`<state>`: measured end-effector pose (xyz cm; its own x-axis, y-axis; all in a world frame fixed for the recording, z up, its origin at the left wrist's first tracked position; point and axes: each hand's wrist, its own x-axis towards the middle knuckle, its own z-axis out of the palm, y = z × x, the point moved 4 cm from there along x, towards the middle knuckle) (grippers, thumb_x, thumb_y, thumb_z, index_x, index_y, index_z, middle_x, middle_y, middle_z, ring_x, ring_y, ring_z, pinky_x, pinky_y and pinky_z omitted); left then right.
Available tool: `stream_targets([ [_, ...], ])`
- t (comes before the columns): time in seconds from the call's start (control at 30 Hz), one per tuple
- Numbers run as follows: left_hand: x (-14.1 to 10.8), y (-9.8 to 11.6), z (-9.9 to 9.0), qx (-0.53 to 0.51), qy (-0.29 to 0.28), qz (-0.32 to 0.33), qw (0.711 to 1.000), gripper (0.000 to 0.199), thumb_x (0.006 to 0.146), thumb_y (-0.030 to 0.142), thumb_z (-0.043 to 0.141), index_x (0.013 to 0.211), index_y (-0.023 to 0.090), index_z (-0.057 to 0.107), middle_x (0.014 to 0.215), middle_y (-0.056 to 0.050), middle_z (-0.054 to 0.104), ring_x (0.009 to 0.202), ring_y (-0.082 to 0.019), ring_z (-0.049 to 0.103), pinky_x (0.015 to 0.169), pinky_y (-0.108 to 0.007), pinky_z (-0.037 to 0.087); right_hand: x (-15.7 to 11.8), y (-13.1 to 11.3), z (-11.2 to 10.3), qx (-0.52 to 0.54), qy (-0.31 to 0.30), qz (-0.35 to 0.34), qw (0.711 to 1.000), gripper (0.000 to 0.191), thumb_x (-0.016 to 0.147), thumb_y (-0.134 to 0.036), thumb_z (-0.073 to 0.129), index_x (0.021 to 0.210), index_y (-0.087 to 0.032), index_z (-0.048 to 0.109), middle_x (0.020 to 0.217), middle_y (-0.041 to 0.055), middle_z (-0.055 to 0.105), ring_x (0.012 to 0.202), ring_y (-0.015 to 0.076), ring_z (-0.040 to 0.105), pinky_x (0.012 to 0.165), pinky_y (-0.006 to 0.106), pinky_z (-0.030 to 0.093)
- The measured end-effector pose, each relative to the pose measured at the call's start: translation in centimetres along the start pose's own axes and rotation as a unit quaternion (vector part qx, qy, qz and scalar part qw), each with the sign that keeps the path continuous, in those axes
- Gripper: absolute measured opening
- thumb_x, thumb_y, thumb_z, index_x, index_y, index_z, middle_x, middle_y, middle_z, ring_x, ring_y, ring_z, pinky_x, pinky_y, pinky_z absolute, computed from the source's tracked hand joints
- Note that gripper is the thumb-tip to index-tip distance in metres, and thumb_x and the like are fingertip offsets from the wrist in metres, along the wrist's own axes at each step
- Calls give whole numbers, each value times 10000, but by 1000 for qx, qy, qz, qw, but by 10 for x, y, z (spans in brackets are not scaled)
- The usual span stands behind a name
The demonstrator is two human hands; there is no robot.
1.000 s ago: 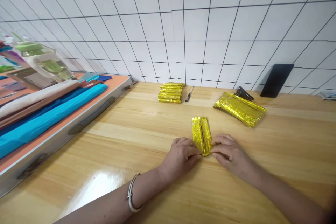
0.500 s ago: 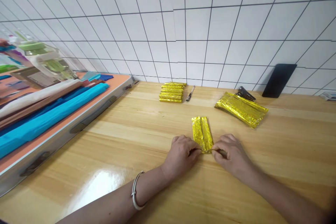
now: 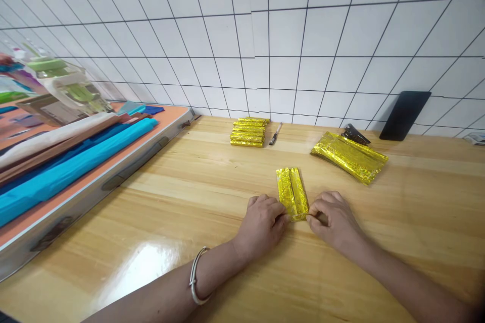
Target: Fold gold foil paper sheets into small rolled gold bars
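A folded sheet of gold foil paper (image 3: 294,189) lies on the wooden table, with a dark seam running lengthwise down its middle. Its near edge shows a narrow turned-up strip. My left hand (image 3: 262,222), a silver bangle at its wrist, pinches the near left corner. At the near right corner, the thumb and forefinger of my right hand (image 3: 333,221) are pressed together on the foil. A flat stack of gold foil sheets (image 3: 350,156) rests farther right. Toward the wall sits a pile of narrow folded gold foil strips (image 3: 248,132).
A pen (image 3: 275,134) lies beside the strip pile. A black binder clip (image 3: 355,134) sits behind the foil stack. A black phone-like slab (image 3: 404,116) leans on the tiled wall. At left, a raised orange board (image 3: 166,120) carries blue rolls (image 3: 83,166) and a green-lidded bottle (image 3: 47,68).
The foil's near edge now shows a flatter, clearer folded strip. My fingers have moved slightly apart toward its two corners.
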<state>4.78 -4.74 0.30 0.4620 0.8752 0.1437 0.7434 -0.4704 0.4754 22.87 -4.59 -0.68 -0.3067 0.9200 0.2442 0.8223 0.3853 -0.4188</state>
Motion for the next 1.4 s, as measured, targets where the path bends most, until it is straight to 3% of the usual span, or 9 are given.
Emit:
stream_targets([
  [0.47, 4, -3, 2, 29, 15, -21, 999, 222, 779, 300, 591, 624, 173, 494, 684, 3, 572, 740, -155, 473, 717, -281, 288, 3, 1, 0, -14, -8, 36, 999, 69, 664, -227, 591, 603, -210, 561, 750, 31, 552, 812, 209, 464, 704, 322, 360],
  [0.7, 3, -1, 0, 29, 16, -26, 999, 111, 781, 270, 591, 739, 191, 525, 775, -2, 568, 788, -169, 482, 733, -288, 312, 5, 10, 3, 10, -5, 36, 999, 71, 655, -256, 626, 609, -214, 591, 826, 31, 572, 853, 211, 482, 746, 339, 371],
  [0.8, 1, 7, -3, 45, 16, 17, 999, 7, 823, 200, 536, 823, 200, 543, 851, -12, 568, 830, -171, 482, 752, -300, 328, 5, 12, 3, 11, -3, 25, 1000, 67, 664, -269, 633, 641, -218, 596, 848, 32, 573, 864, 216, 490, 758, 353, 374],
  [1.03, -2, 21, 2, 41, -37, 186, 981, 206, 920, 170, 415, 1046, 201, 575, 965, -42, 577, 920, -176, 489, 815, -296, 390, 3, 13, 2, 3, -5, 22, 1000, 95, 694, -287, 628, 743, -223, 577, 900, 46, 569, 908, 234, 489, 764, 371, 384],
  [1.4, -6, 26, 7, 84, -76, 268, 957, 248, 935, 152, 348, 1022, 154, 580, 978, -89, 591, 908, -183, 524, 831, -309, 454, -1, 9, -3, 48, -18, 9, 999, 89, 729, -260, 589, 797, -214, 555, 943, 56, 560, 973, 243, 479, 831, 403, 391],
])
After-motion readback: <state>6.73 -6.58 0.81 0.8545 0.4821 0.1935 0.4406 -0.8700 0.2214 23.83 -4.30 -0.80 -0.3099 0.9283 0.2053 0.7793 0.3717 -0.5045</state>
